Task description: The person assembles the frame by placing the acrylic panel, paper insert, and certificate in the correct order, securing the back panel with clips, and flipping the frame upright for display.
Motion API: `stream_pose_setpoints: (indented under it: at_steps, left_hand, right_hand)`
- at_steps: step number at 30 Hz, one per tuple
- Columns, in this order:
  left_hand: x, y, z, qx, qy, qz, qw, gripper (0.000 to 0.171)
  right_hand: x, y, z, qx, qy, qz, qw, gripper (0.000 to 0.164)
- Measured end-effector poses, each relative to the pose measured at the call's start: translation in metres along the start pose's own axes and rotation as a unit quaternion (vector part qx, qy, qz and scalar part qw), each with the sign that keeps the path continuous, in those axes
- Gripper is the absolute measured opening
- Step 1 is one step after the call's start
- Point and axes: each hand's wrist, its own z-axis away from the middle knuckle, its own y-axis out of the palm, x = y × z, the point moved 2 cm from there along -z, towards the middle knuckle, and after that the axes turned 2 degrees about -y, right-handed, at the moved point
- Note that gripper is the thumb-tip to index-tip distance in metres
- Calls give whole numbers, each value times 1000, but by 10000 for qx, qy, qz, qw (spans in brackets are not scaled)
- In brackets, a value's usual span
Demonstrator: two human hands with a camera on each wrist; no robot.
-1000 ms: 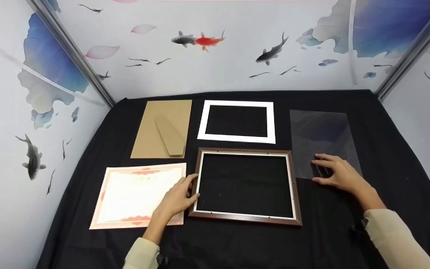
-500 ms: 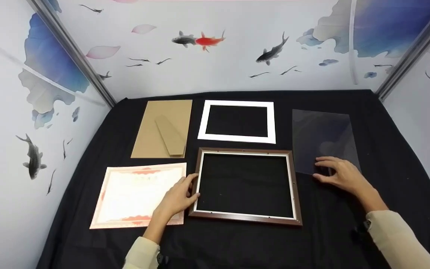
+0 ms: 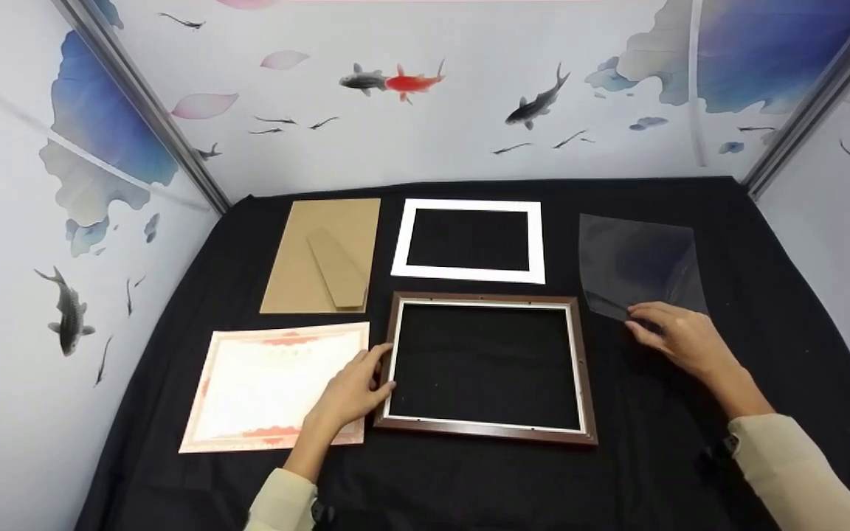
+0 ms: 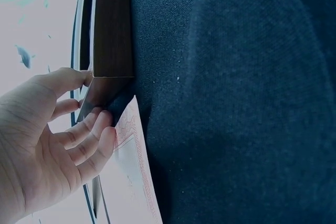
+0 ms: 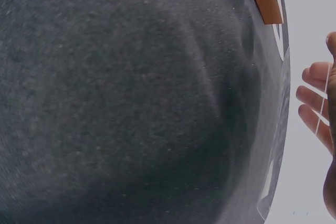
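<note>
Clear film (image 3: 635, 258) is bowing at its near edge, just beside the far right corner of a brown frame (image 3: 484, 433), as a person's right hand (image 3: 683, 335) is pinching that edge between thumb and fingers. Compared with half a second ago, the edge is sitting farther from the person and is curving where it was lying flatter; the wrist camera on that side is showing fingertips through the film. For the work in hand, the change is suggesting that the pinch is taking hold and the film is beginning to part from the black cloth (image 3: 513, 487), though how much is clearing the surface is remaining hard to tell.

Across the frame, the left hand (image 3: 350, 391) is keeping its place, thumb and fingers closing on the left side rail, apparently steadying it. Its other fingers are curling near the corner of a red-bordered printed paper (image 3: 270, 387); whether they are touching it, an onlooker is not able to say. Behind, a tan board (image 3: 292, 273) and a white mat (image 3: 469, 273) are lying untouched, neither one shifting while the film is bending.
</note>
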Motion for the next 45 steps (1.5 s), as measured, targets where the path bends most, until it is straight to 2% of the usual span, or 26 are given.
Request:
stream_pose_setpoints:
  at_steps: [4,10,18,22,29,35,45]
  left_hand:
    - [1,1,1,36,-17,-12,10000,59]
    - [1,1,1,2,10,-81,10000,60]
    - [0,-1,1,-10,1,-164,9999,59]
    - [1,0,2,18,3,-187,9998,60]
    - [1,-1,1,63,7,-200,9998,61]
    - [1,-1,1,73,-26,-178,9998,61]
    - [3,-1,1,149,-45,-209,9997,62]
  right_hand:
    - [-1,-3,-5,-393,-184,-1,9991,19]
    - [-7,-12,-17,-894,-177,139,9957,40]
    - [-9,-28,-38,-1693,72,533,9841,43]
    - [-8,-38,-50,-2070,159,682,9758,37]
    - [-12,-64,-69,-2548,511,864,9618,7]
    - [-21,-79,-78,-2858,735,812,9520,2]
    - [-29,-83,-77,-3030,1018,234,9472,5]
